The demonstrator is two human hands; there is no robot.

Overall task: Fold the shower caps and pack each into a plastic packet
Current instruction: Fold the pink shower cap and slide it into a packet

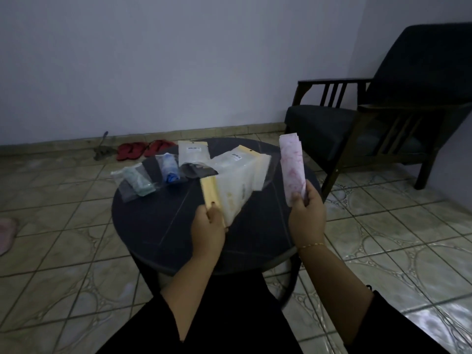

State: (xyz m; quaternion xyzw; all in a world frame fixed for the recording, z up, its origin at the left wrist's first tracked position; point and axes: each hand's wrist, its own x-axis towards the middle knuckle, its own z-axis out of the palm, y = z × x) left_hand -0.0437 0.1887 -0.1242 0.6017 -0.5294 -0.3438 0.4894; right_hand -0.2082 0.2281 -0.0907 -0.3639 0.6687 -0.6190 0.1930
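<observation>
Right hand (pixel 307 215) gripped folded pink shower cap (pixel 292 169) by lower end, strip upright above round dark table (pixel 178 241). Left hand (pixel 209 226) pinched plastic packet (pixel 236 192) at tan header, packet tilted over tabletop. Packed green cap (pixel 139 183) and blue cap (pixel 169 168) lay at table's far left.
</observation>
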